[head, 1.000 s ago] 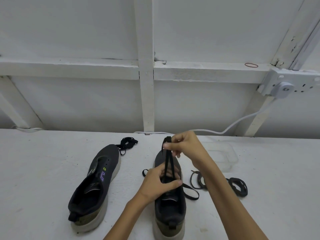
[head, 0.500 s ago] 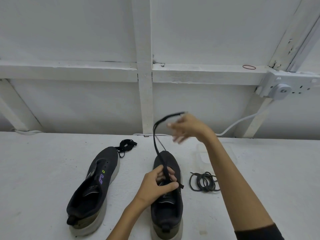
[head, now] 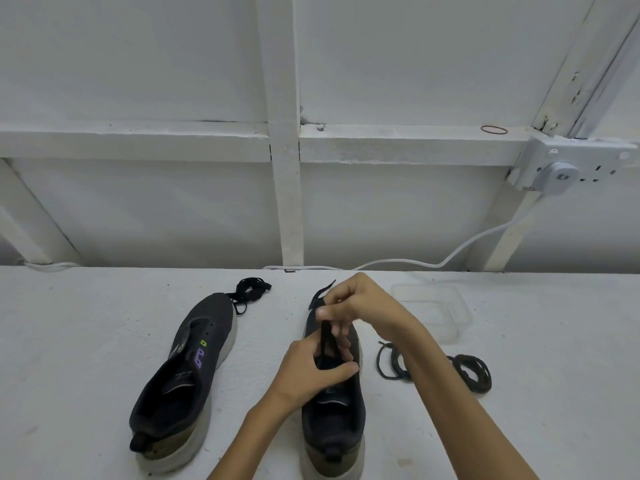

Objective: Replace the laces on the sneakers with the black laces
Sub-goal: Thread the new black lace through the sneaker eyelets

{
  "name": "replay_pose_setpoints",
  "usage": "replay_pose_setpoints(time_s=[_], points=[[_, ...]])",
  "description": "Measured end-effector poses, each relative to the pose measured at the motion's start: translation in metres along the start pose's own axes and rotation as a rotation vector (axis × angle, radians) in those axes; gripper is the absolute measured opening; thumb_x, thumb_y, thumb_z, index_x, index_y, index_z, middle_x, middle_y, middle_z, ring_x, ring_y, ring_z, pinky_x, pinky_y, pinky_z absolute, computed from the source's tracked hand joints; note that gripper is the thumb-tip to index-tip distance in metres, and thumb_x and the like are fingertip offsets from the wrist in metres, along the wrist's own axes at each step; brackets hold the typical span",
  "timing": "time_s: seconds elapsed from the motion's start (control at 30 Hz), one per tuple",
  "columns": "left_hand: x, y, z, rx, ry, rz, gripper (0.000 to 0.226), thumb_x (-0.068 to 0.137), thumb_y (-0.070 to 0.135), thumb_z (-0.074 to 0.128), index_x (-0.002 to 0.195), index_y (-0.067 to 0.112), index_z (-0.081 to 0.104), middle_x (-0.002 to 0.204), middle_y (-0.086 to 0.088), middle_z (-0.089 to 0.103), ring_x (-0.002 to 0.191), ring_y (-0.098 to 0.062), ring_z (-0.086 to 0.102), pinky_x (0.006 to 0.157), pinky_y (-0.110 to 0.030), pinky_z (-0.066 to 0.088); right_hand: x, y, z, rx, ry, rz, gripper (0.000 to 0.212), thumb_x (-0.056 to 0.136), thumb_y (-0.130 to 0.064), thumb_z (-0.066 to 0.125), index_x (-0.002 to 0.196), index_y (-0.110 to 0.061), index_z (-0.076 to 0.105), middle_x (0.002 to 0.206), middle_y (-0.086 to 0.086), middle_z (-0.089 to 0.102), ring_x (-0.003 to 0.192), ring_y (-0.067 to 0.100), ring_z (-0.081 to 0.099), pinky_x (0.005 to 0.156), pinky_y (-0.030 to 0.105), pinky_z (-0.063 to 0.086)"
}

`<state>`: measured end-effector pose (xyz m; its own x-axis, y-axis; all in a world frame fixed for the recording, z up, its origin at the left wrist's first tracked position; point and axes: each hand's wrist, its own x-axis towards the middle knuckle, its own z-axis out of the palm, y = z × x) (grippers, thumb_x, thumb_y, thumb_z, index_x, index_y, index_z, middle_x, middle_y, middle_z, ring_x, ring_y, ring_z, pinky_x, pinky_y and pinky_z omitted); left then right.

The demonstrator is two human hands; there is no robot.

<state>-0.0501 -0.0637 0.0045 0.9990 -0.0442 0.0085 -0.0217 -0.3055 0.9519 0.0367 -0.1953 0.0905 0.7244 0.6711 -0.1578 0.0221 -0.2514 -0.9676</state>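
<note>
Two dark sneakers with pale soles stand on the white table. The left sneaker [head: 194, 368] has no lace in it. Over the right sneaker [head: 334, 410] both hands work a flat black lace [head: 325, 336]. My right hand [head: 353, 301] pinches the lace above the toe, its free end sticking out behind the fingers. My left hand [head: 311, 370] holds the sneaker's tongue area, thumb across the eyelets, fingers on the lace. A bundled black lace [head: 249, 289] lies beyond the left sneaker's toe.
Two coils of dark round laces [head: 394, 362] [head: 472, 372] lie right of the right sneaker, partly behind my right forearm. A clear plastic lid or tray [head: 433, 310] sits behind them. A white cable [head: 450, 258] runs along the wall to a socket [head: 557, 168].
My right hand, which had pulled the lace high toward the wall, has come back down to the sneaker's toe. The left hand stays on the eyelets.
</note>
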Motion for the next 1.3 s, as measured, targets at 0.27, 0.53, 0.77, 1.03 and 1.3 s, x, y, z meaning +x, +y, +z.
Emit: replay_pose_setpoints(time_s=[0.27,0.53,0.77,1.03,1.3], points=[[-0.001,0.006,0.002,-0.031,-0.002,0.017,0.03,0.075,0.022,0.081,0.1,0.024,0.064,0.089,0.005,0.073,0.09,-0.008,0.068,0.085,-0.022,0.053,0.012,-0.038,-0.024,0.277,0.225,-0.148,0.015,0.085,0.003,0.067,0.07,0.002,0.067,0.059,0.009,0.063,0.045,0.014,0.055,0.048,0.019,0.044],[-0.006,0.003,-0.006,-0.197,0.079,0.039,0.046,0.075,0.009,0.081,0.113,0.012,0.055,0.104,-0.002,0.072,0.103,-0.018,0.067,0.094,-0.027,0.052,0.012,-0.026,-0.02,0.335,0.232,-0.117,0.011,0.086,-0.006,0.07,0.078,-0.001,0.065,0.079,0.015,0.059,0.055,0.018,0.055,0.054,0.025,0.05],[0.0,0.038,-0.016,-0.433,0.153,0.047,0.022,0.085,0.014,0.063,0.101,-0.001,0.066,0.103,-0.006,0.074,0.097,-0.01,0.068,0.081,-0.017,0.051,0.004,-0.022,-0.019,0.225,0.314,-0.116,0.016,0.087,-0.002,0.068,0.101,0.004,0.071,0.078,0.01,0.067,0.061,0.019,0.059,0.057,0.024,0.053],[-0.004,0.044,-0.042,-0.236,0.408,0.106,0.023,0.088,0.013,0.066,0.109,0.019,0.074,0.082,-0.005,0.06,0.073,-0.008,0.057,0.074,-0.011,0.046,-0.026,0.008,-0.013,0.047,0.371,-0.009,0.03,0.085,0.006,0.064,0.11,-0.009,0.067,0.064,0.002,0.06,0.05,0.018,0.06,0.043,0.026,0.046],[-0.04,-0.016,-0.091,0.411,0.413,-0.254,0.038,0.086,0.019,0.07,0.122,0.023,0.06,0.081,0.009,0.066,0.078,-0.01,0.065,0.081,-0.032,0.05,-0.07,0.07,-0.022,-0.514,-0.137,0.581,0.048,0.087,-0.013,0.069,0.131,-0.01,0.048,0.08,0.008,0.064,0.063,0.024,0.068,0.046,0.025,0.05]])
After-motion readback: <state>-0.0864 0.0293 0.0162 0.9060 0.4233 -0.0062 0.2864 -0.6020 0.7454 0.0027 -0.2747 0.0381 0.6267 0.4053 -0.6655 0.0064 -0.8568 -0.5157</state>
